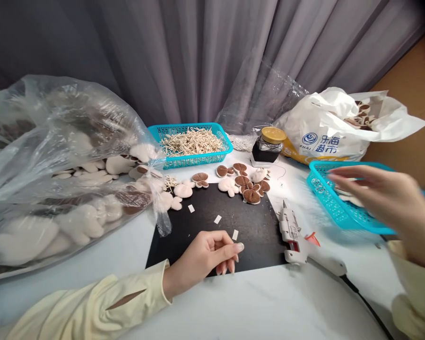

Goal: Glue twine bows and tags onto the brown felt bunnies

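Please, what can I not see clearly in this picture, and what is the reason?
In the head view:
Left hand: it curls inward, hiding whether it holds anything.
Right hand: blurred, so any grip is unclear.
Blue basket on the right: that hand covers part of its contents.
Clear bag: cut off by the left edge; creases obscure its contents.
White bag: its side hides the lower contents.

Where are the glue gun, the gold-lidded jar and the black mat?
Glue gun (289, 227): head view, on its body.
Gold-lidded jar (266, 152): head view, on its dark side.
Black mat (255, 229): head view, on bare surface.
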`<action>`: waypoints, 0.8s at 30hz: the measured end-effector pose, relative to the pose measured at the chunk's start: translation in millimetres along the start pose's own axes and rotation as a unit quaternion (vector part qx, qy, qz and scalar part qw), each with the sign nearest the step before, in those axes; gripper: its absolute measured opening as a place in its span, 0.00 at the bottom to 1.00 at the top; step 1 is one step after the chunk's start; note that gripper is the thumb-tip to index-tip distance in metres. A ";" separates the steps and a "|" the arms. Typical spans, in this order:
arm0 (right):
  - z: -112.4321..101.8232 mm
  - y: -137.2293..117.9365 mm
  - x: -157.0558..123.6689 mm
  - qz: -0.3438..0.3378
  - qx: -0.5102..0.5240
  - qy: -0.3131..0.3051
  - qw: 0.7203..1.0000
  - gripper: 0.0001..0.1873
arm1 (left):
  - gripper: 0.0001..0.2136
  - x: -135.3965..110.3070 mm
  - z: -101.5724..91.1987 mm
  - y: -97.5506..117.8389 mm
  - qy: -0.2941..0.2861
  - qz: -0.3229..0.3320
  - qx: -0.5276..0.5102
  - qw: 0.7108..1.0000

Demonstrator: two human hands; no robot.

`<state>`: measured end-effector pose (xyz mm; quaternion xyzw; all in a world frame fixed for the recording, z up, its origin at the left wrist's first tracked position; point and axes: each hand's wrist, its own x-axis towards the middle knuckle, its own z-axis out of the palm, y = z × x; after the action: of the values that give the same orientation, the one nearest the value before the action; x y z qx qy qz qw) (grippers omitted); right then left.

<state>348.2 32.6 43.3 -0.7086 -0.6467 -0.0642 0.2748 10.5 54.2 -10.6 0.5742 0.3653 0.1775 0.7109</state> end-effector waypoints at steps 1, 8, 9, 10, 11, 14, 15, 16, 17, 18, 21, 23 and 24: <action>13.5 -21.2 1.6 -0.039 0.020 -0.049 0.998 0.12 | 0.15 0.1 -0.4 -0.1 0.000 -0.001 0.003 1.000; 95.4 -91.6 15.2 -0.163 0.041 -0.209 0.963 0.15 | 0.09 -0.8 -1.7 -1.1 -0.018 0.032 -0.029 0.999; 98.1 -91.7 15.8 -0.160 0.040 -0.213 0.963 0.14 | 0.09 -1.0 -1.5 -0.9 -0.019 0.034 -0.038 0.999; 97.9 -91.1 15.9 -0.154 0.043 -0.215 0.963 0.13 | 0.10 -1.2 -1.2 -0.7 -0.023 0.035 -0.045 0.998; 95.0 -90.3 15.5 -0.146 0.048 -0.217 0.964 0.12 | 0.11 -1.3 -0.9 -0.6 -0.027 0.036 -0.052 0.998; 73.5 -91.4 11.1 -0.113 0.081 -0.225 0.964 0.11 | 0.10 -1.1 -0.6 -1.1 -0.035 0.038 -0.065 0.997; 63.9 -93.8 8.3 -0.093 0.116 -0.239 0.960 0.12 | 0.10 -1.0 -0.5 -1.3 -0.031 0.037 -0.067 0.997; 54.1 -97.2 4.7 -0.065 0.167 -0.261 0.949 0.14 | 0.09 -1.0 -0.5 -1.5 -0.024 0.034 -0.068 0.997; 45.0 -101.5 0.1 -0.027 0.232 -0.289 0.928 0.15 | 0.09 -1.1 -0.5 -1.5 -0.017 0.027 -0.066 0.997; 37.1 -106.2 -5.4 0.014 0.296 -0.317 0.901 0.16 | 0.10 -1.3 -0.6 -1.3 -0.012 0.020 -0.062 0.998; 25.7 -120.3 -27.5 0.082 0.401 -0.358 0.839 0.16 | 0.16 -2.6 -0.7 0.2 -0.011 0.010 -0.041 0.999; 27.8 -127.0 -44.7 0.040 0.372 -0.328 0.867 0.15 | 0.25 -3.8 -0.8 1.6 -0.026 0.017 -0.027 0.999; 30.5 -129.5 -52.9 -0.008 0.333 -0.300 0.894 0.14 | 0.28 -4.3 -0.7 2.3 -0.037 0.020 -0.024 0.999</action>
<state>208.6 2.0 33.7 -0.5561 -0.6873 0.3686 0.2873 7.5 52.4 -7.1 0.5704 0.3228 0.1787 0.7338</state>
